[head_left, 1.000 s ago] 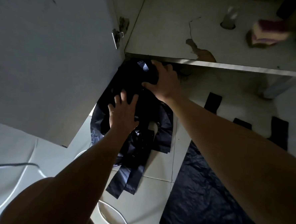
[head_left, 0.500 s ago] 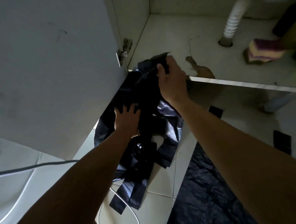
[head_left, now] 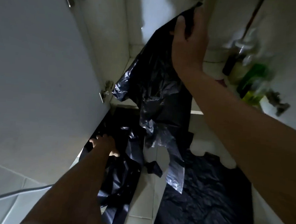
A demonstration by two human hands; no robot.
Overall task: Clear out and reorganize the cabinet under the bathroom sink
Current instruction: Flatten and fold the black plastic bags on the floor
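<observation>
My right hand (head_left: 187, 43) pinches the top edge of a black plastic bag (head_left: 159, 88) and holds it up high in front of the open cabinet, so the bag hangs down to the floor. Low on the left, my left hand (head_left: 105, 144) lies on a crumpled heap of black bags (head_left: 120, 176) on the floor tiles beside the open cabinet door (head_left: 42, 74). Its fingers reach into the dark folds and are partly hidden. The cabinet floor edge (head_left: 197, 112) shows behind the hanging bag.
Another black bag (head_left: 206, 198) is spread flat on the tiles at lower right. Green and dark bottles (head_left: 249, 81) stand blurred inside the cabinet at right. A door hinge (head_left: 106, 90) sits at the cabinet's left side. A white cord (head_left: 8, 194) runs across the floor at lower left.
My right hand has lifted one black bag from the cabinet's front edge up high. My left hand has stayed down on the heap of bags. The view has tilted upward.
</observation>
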